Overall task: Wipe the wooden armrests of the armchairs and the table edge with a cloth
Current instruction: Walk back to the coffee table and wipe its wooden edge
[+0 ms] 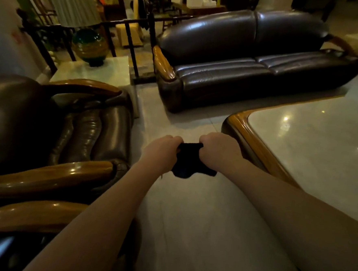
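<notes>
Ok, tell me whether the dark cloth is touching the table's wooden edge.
Apart. The head view shows the dark cloth held between both hands, with pale floor visible between it and the table's wooden edge.

Cloth (190,161): black, plain. Armchair (85,133) and sofa (253,62): dark brown glossy leather. Armrests (50,173): golden-brown varnished wood. Worktop (321,149): pale grey-white marble face, honey wood edge (241,127). Vase (90,45): green with amber banding. Floor (189,220): pale grey tile.
</notes>
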Demonstrator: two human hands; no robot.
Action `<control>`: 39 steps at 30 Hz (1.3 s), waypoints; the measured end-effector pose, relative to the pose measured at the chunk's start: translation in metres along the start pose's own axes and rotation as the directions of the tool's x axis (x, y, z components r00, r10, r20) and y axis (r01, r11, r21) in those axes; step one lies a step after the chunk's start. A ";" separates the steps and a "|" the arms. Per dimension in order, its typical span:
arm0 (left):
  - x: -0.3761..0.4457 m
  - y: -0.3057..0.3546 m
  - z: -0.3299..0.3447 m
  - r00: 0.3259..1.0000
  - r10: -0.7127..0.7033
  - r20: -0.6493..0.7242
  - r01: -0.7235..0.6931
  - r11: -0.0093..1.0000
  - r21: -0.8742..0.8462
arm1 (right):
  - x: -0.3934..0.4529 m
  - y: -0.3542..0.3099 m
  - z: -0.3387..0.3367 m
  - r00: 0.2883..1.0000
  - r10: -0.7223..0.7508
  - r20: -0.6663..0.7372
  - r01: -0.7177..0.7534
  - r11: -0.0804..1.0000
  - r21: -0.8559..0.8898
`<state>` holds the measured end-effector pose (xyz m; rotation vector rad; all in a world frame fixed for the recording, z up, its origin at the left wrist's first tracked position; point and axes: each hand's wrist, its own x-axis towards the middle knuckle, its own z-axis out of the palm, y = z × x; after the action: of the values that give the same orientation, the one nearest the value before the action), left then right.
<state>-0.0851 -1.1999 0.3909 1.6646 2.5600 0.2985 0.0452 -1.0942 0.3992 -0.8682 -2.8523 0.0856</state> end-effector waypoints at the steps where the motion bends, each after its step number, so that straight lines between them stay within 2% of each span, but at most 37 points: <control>1: 0.014 -0.003 0.002 1.000 0.011 0.016 -0.011 1.000 -0.007 | 0.011 0.006 0.003 1.000 0.008 -0.002 -0.008 1.000 0.005; 7: 0.113 -0.001 0.024 0.989 0.115 0.097 -0.115 0.993 -0.005 | 0.075 0.063 0.026 0.991 0.117 0.061 -0.120 0.991 0.053; 11: 0.208 0.015 0.039 0.961 0.198 0.192 -0.214 0.974 0.070 | 0.135 0.119 0.042 0.976 0.196 0.090 -0.202 0.977 0.068; 14: 0.280 0.026 0.044 0.947 0.222 0.231 -0.242 0.968 0.061 | 0.187 0.163 0.050 0.955 0.264 0.134 -0.269 0.963 0.026; 19: 0.386 0.045 0.046 0.933 0.310 0.182 -0.315 0.949 0.004 | 0.255 0.237 0.051 0.931 0.365 -0.003 -0.364 0.929 0.072; 25: 0.490 0.068 0.067 0.872 0.418 0.254 -0.409 0.908 -0.090 | 0.308 0.302 0.060 0.885 0.466 -0.007 -0.466 0.884 -0.021; 31: 0.591 0.081 0.115 0.786 0.545 0.292 -0.520 0.838 -0.164 | 0.365 0.364 0.084 0.800 0.586 0.133 -0.582 0.810 -0.068; 36: 0.686 0.086 0.146 0.642 0.679 0.357 -0.648 0.729 -0.222 | 0.416 0.404 0.106 0.715 0.680 0.163 -0.673 0.732 -0.101; 39: 0.729 0.090 0.162 0.583 0.741 0.334 -0.701 0.666 -0.254 | 0.437 0.421 0.120 0.646 0.744 0.169 -0.744 0.663 -0.078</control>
<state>-0.2755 -0.4805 0.2826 2.3526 1.4263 0.0753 -0.1019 -0.5024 0.2970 -2.0860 -2.4109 0.2710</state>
